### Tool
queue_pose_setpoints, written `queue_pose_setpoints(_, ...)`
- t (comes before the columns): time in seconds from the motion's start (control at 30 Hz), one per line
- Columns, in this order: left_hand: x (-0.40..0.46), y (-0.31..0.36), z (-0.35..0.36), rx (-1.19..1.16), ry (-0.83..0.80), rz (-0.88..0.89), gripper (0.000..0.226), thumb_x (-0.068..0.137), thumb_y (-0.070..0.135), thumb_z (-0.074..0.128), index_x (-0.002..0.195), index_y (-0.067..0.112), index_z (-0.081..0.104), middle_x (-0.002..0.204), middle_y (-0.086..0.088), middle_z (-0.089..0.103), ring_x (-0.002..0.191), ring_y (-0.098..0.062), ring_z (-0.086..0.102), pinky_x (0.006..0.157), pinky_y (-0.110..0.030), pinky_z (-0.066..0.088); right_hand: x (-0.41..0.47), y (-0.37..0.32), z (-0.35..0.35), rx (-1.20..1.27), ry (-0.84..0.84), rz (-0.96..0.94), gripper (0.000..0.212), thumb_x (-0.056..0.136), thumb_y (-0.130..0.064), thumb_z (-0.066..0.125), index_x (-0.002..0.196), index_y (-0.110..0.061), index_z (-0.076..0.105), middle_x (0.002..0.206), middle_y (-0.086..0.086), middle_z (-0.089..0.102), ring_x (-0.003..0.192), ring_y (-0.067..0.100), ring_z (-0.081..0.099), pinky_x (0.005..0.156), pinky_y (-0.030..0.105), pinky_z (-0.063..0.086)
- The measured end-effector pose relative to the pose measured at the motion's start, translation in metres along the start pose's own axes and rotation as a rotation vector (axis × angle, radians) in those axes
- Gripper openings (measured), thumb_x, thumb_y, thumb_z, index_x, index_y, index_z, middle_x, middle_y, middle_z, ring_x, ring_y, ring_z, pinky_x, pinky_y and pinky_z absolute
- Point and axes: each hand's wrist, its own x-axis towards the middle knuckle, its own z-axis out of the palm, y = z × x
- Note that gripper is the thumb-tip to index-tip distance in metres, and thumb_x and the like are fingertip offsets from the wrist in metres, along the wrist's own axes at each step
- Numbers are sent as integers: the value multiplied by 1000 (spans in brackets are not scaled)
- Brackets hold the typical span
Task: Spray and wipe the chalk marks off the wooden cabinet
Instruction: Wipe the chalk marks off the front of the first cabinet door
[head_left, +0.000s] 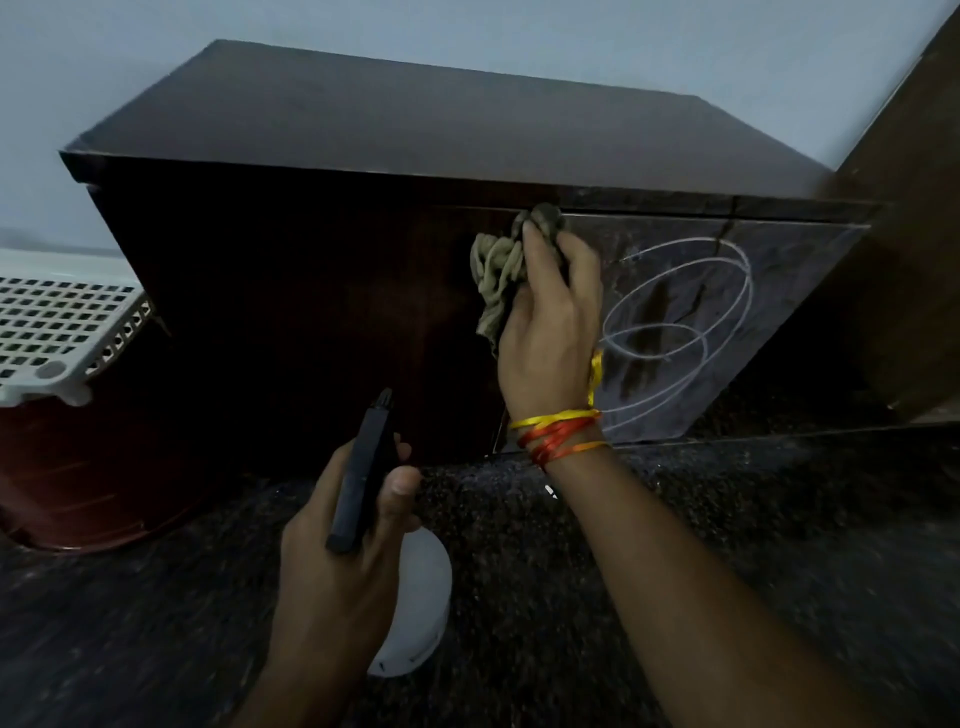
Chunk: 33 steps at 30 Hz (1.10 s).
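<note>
**Dark speckled counter, cabinet front under cleaning**

Speckled stone counter (675, 519) fills the near ground; we log it as dim and grainy, its near edge cut off by the frame.

Item 1. Our left hand (332, 540), nearest, with fingers and thumb curled round the neck of a spray bottle (410, 597). The white body is largely hidden beneath the hand. The black spray head runs along a long axis up and slightly right, nozzle aimed at the cabinet front. We cannot make out whether a finger sits on the trigger.

Item 2. Our right hand (550, 322), farther on, with yellow and red threads (558, 434) wound at the wrist. Its fingers are bunched on a crumpled olive cloth (498, 280), pressing it against the cabinet front near the top edge. Part of the cloth is hidden behind the palm.

Item 3. Dark wooden cabinet (291, 312), standing on the counter against a pale wall (623, 41). Its left face is too dark to read.

Item 4. Chalk marks (680, 322), looping white ovals on the right panel, just beside the right hand, over a hazy smeared patch.

Item 5. White perforated basket (57, 332), far left, cut off by the frame, above a reddish-brown rounded object (78, 493) we cannot identify.
</note>
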Motion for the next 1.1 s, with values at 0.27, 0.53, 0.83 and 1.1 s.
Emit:
queue_pose_setpoints(0.27,5,-2,0,-2,23,10,50,48,102,40,92,80,48,96,6,71,88,3,65,69,-20,45,-9,6,1,-56,-55,-11,40,92,0,42,130,-3,54,129,21,48,116,35,49,102,34,39)
queue_pose_setpoints(0.53,5,-2,-2,54,32,40,48,46,103,35,92,87,39,101,1,70,93,-12,65,71,-17,43,-1,-20,11,-144,-44,-140,40,85,5,48,122,-4,61,128,19,52,110,35,48,92,37,43)
queue_pose_setpoints(0.83,6,0,-4,21,26,5,48,43,104,36,89,87,39,102,1,69,91,0,64,70,-18,43,-4,-6,1,-199,-153,-130,38,85,-3,55,122,-9,60,128,20,51,103,39,51,90,44,45)
queue_pose_setpoints(1.1,5,-4,-3,12,22,51,51,51,101,39,95,79,46,105,15,68,88,-8,67,72,-23,46,5,-4,2,-284,-163,-296,33,80,-6,60,113,-8,64,123,14,56,104,36,51,86,41,47)
